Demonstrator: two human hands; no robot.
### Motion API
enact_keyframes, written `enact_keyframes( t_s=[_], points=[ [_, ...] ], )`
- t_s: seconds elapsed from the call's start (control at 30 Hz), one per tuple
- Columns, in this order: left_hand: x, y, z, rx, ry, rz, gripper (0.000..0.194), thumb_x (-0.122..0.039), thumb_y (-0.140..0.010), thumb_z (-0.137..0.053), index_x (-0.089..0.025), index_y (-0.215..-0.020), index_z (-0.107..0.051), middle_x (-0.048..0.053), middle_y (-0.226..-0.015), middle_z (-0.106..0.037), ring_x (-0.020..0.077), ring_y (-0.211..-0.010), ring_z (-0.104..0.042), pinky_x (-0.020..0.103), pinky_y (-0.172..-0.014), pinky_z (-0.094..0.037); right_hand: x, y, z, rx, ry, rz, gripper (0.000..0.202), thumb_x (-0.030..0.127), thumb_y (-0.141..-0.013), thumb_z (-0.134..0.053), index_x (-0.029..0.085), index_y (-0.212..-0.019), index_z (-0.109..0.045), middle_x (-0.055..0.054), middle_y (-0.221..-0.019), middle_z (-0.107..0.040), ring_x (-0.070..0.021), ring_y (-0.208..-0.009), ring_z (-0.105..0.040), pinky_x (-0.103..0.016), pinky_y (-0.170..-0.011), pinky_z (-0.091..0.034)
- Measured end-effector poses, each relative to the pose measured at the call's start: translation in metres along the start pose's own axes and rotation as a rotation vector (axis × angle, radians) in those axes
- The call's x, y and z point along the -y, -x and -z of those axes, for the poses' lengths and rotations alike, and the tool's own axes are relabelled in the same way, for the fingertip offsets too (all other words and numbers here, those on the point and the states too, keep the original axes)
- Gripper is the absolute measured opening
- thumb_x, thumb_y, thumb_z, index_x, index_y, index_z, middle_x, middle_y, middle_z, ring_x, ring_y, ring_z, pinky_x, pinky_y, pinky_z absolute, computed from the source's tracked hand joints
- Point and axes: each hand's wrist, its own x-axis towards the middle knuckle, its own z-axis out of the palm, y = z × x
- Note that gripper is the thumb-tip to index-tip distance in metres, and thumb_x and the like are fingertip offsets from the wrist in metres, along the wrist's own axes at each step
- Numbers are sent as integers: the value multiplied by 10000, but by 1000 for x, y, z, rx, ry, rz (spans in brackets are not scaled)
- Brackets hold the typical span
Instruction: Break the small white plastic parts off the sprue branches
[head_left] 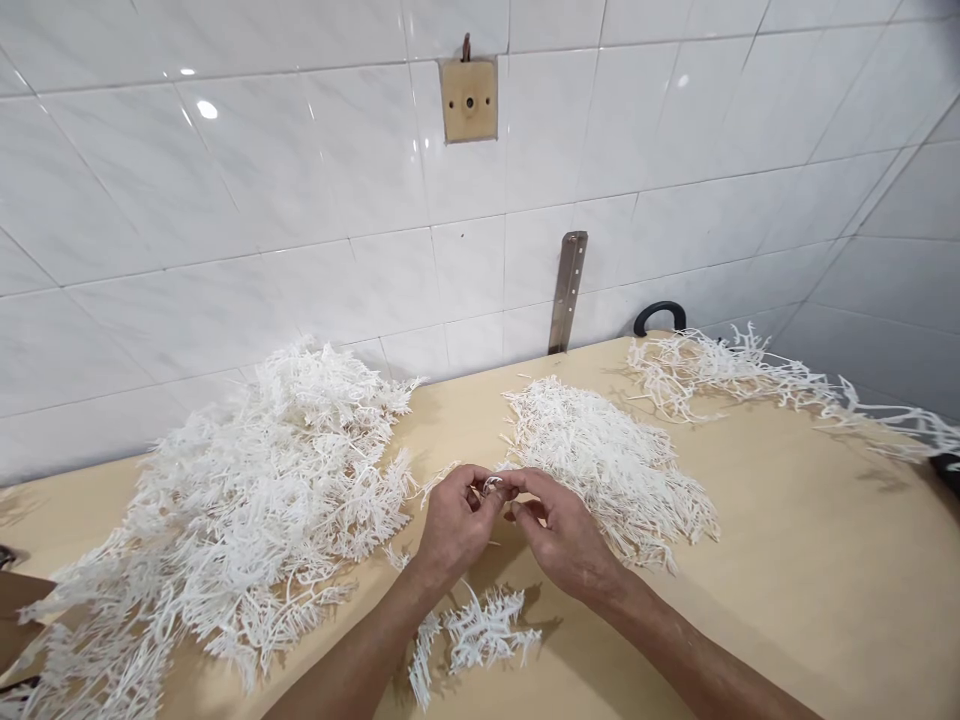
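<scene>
Above the middle of the table, my left hand [463,515] is closed, its thumb and forefinger pinching a small white branched plastic piece [492,484]. Fingertips of my right hand [559,525] meet it from the other side; they are curled and close to the same piece, and their exact grip is partly hidden. Just beyond my right hand lies a heap of thin white plastic strands [600,455]. A few white branched sprigs [484,630] rest on the tabletop below my hands, between the forearms.
A large pile of white branched sprigs [277,490] covers the table's left side. Longer stringy white strands [750,375] lie at the far right by a black curved handle [660,316]. A metal strip [568,292] leans on the tiled wall. Brown cardboard [21,615] shows at the left edge.
</scene>
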Motion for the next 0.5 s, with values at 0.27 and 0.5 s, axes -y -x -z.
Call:
enact_keyframes(
  t_s=[0.27,0.5],
  points=[
    [14,-5,0,15,86,52,258,-399,-805,-623,-164,-700,-643,-13,-608,-552,114,-569,-475,236,-559,-376,-12,-8,14,-242,18,-215,294,434,-896,-587,188,-1037,-666,-65,-942,-707,-187,-730,-680,-311,-647,-564],
    [18,-8,-1,26,150,77,273,-401,-784,-652,-157,-675,-594,-30,-591,-504,89,-542,-421,213,-524,-343,-9,-8,13,-109,14,-199,362,508,-900,-564,183,-998,-689,-63,-901,-717,-187,-710,-676,-302,-636,-541]
  ],
)
